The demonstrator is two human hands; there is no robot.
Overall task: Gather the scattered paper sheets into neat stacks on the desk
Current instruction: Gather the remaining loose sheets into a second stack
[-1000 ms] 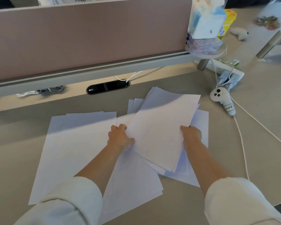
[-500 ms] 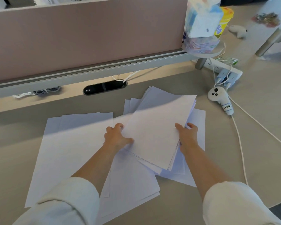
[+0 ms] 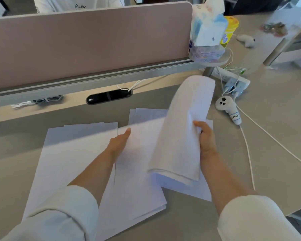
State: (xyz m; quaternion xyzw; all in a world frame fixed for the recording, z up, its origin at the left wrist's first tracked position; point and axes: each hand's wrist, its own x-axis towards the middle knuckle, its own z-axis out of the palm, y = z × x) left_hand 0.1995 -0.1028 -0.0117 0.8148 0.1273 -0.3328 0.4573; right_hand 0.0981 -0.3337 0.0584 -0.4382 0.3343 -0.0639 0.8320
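Note:
My right hand (image 3: 205, 138) grips a thick bundle of white paper sheets (image 3: 184, 129) by its right edge, lifted off the desk and curling over at the top. My left hand (image 3: 119, 142) lies flat with fingers extended on loose white sheets (image 3: 134, 180) at the middle of the desk. More sheets (image 3: 68, 153) are spread out on the left, and a few sheets (image 3: 146, 113) poke out behind the bundle. Another sheet (image 3: 188, 190) lies under the bundle at the right.
A pink divider panel (image 3: 90, 46) on a grey rail closes off the back. A white controller (image 3: 227, 106) with a cable and a power strip (image 3: 233, 80) lie at the right. A tissue pack (image 3: 207, 28) sits on a small shelf. A black cable port (image 3: 109, 96) is set into the beige desk (image 3: 276, 133).
My right hand has lifted the bundle off the desk and tilted it up, so it bends. My left hand let go of the bundle and now rests on the loose sheets.

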